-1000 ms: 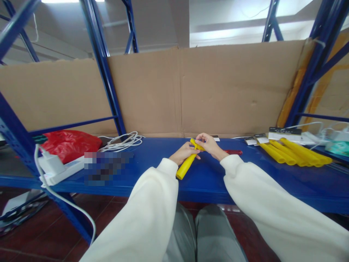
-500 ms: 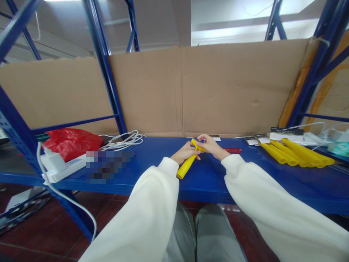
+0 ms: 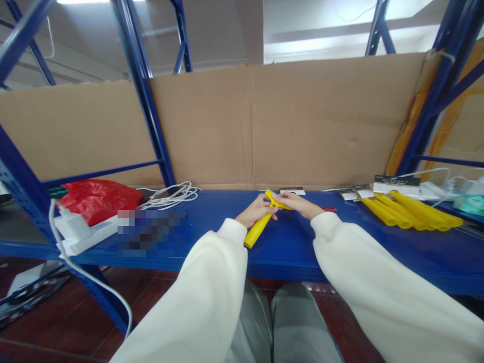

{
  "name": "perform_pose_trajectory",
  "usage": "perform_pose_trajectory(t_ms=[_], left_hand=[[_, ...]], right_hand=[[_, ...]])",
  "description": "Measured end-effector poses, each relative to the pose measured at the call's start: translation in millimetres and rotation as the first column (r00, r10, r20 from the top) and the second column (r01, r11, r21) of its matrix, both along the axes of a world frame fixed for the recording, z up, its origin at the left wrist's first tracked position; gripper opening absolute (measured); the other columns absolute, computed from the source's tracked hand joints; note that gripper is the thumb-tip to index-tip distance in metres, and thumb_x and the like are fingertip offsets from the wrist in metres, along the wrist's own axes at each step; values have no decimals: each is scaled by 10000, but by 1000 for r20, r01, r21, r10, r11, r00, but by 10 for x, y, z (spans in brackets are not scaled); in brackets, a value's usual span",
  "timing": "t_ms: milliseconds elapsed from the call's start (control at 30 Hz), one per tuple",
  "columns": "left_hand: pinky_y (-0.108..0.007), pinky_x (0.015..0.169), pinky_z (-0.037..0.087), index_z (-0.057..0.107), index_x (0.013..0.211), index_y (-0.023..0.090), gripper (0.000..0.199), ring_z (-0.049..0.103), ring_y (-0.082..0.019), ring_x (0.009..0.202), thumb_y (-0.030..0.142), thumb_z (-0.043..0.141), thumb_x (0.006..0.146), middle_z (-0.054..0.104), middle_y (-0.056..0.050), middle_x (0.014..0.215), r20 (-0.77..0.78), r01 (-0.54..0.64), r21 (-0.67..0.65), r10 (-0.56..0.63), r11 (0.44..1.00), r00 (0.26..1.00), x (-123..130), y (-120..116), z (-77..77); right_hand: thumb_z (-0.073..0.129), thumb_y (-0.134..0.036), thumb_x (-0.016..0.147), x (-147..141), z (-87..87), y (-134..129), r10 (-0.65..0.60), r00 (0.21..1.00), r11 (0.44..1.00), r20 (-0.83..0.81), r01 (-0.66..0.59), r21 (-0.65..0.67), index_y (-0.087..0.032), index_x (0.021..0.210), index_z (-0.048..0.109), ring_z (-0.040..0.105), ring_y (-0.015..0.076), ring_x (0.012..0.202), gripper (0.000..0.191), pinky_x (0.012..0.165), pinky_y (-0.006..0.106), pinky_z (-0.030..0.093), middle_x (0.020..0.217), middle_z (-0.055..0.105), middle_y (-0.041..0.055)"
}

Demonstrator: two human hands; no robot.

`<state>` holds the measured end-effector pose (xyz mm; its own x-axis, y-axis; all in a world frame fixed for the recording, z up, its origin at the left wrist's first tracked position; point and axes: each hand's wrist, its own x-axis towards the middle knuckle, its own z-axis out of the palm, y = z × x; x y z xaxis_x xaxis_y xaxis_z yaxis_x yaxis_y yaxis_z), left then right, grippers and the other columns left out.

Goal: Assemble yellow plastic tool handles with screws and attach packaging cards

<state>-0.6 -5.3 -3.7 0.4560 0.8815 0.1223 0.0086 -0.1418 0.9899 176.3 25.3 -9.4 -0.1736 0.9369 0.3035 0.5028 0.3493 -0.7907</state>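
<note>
A yellow tube (image 3: 257, 232) is held over the middle of the blue shelf (image 3: 212, 237), slanted, with its round lower end pointed toward the near edge and its upper end split into arms. Whether the shelf is touched by the lower end cannot be told. The tube is gripped just below the split by the left hand (image 3: 255, 212), whose fingers are closed around it, while the arm that juts to the right is pinched by the right hand (image 3: 300, 203); how firmly it is pressed cannot be judged, as the fingertips are partly hidden. By its look, the piece is probably light and hollow, made of smooth plastic or rubber. The body seems stiff enough to be held without being crushed, whereas the thin arms are likely to be bent easily and are best pinched near their root. Since the surface may be a little slippery, a full wrap around the body should be safer than a fingertip hold. Beyond the right sleeve (image 3: 363, 257), a row of other tubes (image 3: 412, 212) is laid at the right, with card tags (image 3: 363, 191) at the far ends. A red object (image 3: 328, 208) is partly covered by that sleeve.
</note>
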Motion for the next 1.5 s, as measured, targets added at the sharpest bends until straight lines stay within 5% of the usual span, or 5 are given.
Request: perform_pose_trajectory(t_ms=[100, 267, 533, 933, 1500], left_hand=[[-212, 549, 505, 443, 982, 186, 352, 642, -94, 499, 34, 707, 806, 672, 39, 717, 16, -24, -19, 25, 1000, 1000, 19, 12, 0], [-212, 527, 493, 433, 1027, 188, 359, 619, -96, 462, 14, 671, 821, 696, 15, 756, 59, -233, -52, 236, 971, 970, 38, 83, 3], [-249, 657, 540, 432, 1138, 206, 493, 731, -160, 719, 79, 743, 777, 714, -66, 1019, -171, -620, 158, 640, 769, 750, -121, 394, -110], [-317, 792, 549, 446, 1175, 213, 504, 736, -220, 922, 117, 735, 774, 704, -106, 1092, -316, -580, 327, 665, 746, 677, -178, 539, -254], [-337, 806, 562, 485, 1133, 216, 478, 742, -242, 945, 132, 767, 756, 696, -117, 1143, -330, -564, 338, 656, 753, 678, -165, 535, -255]], right_hand=[[690, -540, 843, -15, 15, 15, -14, 999, 999, -46, 13, -38, -171, 863, 661, 686, 185, 830, 370, 775, 296, 546, 903, 745, 82], [632, -395, 895, 126, 116, 95, -280, 960, 935, 2, 272, 226, -164, 913, 689, 696, 224, 942, 239, 887, 344, 534, 1000, 755, 122], [680, -393, 808, 866, 129, 150, -448, 721, 894, 529, 364, 260, -230, 836, 758, 712, 299, 942, 183, 813, 385, 533, 909, 779, 106], [767, -483, 703, 1398, -17, -29, -105, 829, 990, 549, 138, -18, -222, 783, 776, 694, 248, 739, 273, 681, 324, 526, 794, 765, 64], [658, -322, 774, 1233, -165, 30, -223, 863, 965, 453, 128, 231, -230, 788, 712, 656, 210, 705, 107, 742, 333, 523, 752, 725, 30]])
